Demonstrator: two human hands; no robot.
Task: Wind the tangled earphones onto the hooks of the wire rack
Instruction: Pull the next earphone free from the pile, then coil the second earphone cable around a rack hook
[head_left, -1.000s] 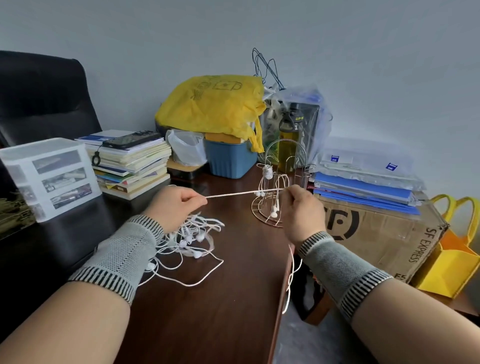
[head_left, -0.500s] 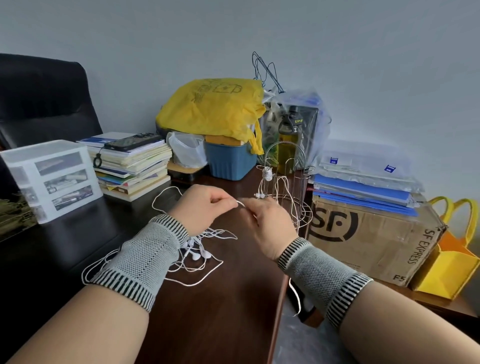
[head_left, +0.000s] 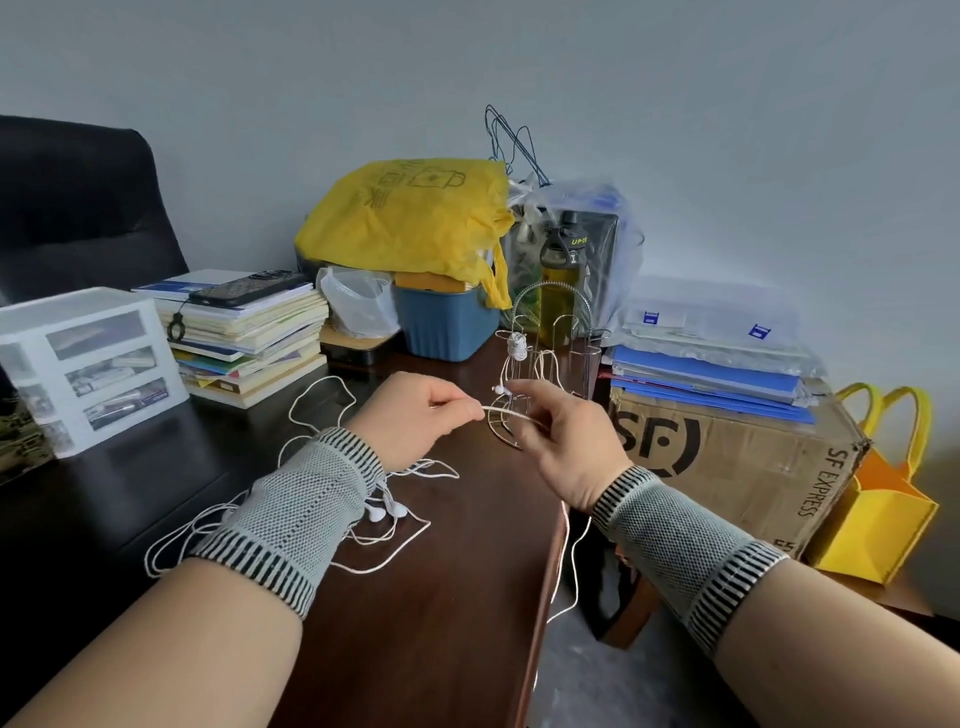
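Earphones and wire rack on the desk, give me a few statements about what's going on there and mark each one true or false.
1. Both hands pinch a short stretch of white earphone cord between them. True: the left hand and right hand each hold it.
2. The wire rack lies tipped over on its side. False: it stands upright on the desk.
3. A bundle of cord is already wound on one rack hook. True.
4. The tangled earphones sit inside the blue bin. False: they lie on the desk under the left wrist.
5. A phone lies on top of the book stack. True.
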